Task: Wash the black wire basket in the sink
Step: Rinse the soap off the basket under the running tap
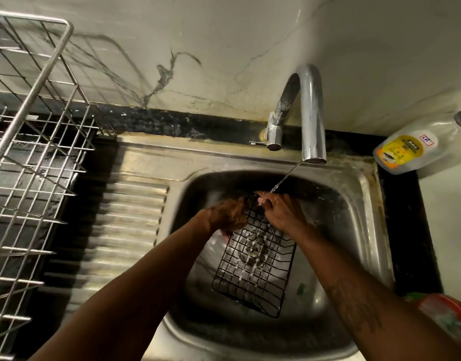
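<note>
Both hands, left hand [228, 214] and right hand [278, 212], are clamped on the far end of the black wire basket [252, 267], held over the sink [364, 230] with water [284, 179] falling just beyond our grip, so we judge rinsing underway, suds below still to clear.

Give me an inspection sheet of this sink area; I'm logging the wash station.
Surface: steel sink, wet, tap running.
Job's things: black wire basket held tilted over the drain, under the stream.
Clutter: soap bottle lying at right; red item at the sink's right edge.
Grip: left hand and right hand both shut on the basket's far end.
Cables: nothing seen.
Surroundings: steel dish rack at left, marble wall behind.
</note>
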`<state>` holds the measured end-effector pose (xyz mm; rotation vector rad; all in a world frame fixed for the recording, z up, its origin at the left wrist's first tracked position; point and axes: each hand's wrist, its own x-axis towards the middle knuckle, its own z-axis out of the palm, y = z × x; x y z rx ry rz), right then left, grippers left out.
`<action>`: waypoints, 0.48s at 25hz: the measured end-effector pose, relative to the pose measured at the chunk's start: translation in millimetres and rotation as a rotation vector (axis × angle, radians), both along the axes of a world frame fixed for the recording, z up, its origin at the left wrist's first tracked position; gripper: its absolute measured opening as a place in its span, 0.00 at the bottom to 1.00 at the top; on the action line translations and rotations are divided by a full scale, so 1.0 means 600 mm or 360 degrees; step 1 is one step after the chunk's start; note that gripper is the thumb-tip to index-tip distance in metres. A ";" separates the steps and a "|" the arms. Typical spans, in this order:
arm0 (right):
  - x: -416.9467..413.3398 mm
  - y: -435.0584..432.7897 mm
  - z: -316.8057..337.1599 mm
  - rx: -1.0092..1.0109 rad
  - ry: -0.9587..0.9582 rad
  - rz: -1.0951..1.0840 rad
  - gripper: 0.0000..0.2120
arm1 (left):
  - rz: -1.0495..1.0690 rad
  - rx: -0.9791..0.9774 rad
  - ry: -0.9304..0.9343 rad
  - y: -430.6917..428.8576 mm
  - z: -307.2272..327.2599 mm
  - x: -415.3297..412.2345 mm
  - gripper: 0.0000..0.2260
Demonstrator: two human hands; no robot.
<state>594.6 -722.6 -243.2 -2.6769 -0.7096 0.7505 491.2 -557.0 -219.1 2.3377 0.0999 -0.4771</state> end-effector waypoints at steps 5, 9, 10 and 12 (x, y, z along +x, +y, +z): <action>0.017 0.022 -0.002 -0.0149 -0.0127 0.0261 0.22 | 0.0056 -0.0143 0.0149 -0.007 -0.005 0.021 0.06; 0.016 0.016 -0.024 -0.0308 -0.0055 0.0459 0.18 | 0.0231 0.0260 0.0066 -0.012 -0.020 0.018 0.19; 0.019 0.012 -0.031 -0.0347 0.0012 0.0458 0.15 | 0.0141 0.0168 0.0083 -0.012 -0.003 0.017 0.18; 0.021 0.010 -0.030 -0.0346 0.0172 0.0403 0.15 | 0.0035 -0.0054 0.0163 -0.007 -0.019 0.028 0.11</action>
